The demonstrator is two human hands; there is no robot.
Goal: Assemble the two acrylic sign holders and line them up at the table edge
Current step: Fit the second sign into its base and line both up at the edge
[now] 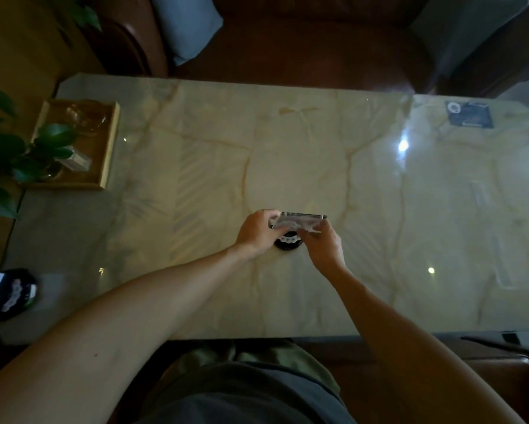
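Far left, a second sign holder [10, 293] sat at the near-left table corner, black round base with a white panel, print too blurred to read; a wooden tray [108, 148] with glassware and a plant [9, 154] sat behind it. Mid-table [196, 179], left hand [257, 235] and right hand [324, 246] each had fingers closed on one end of a clear acrylic panel [300, 223], held over a black round base [287, 241]. Far right lay a dark card [469, 114], its text unreadable.
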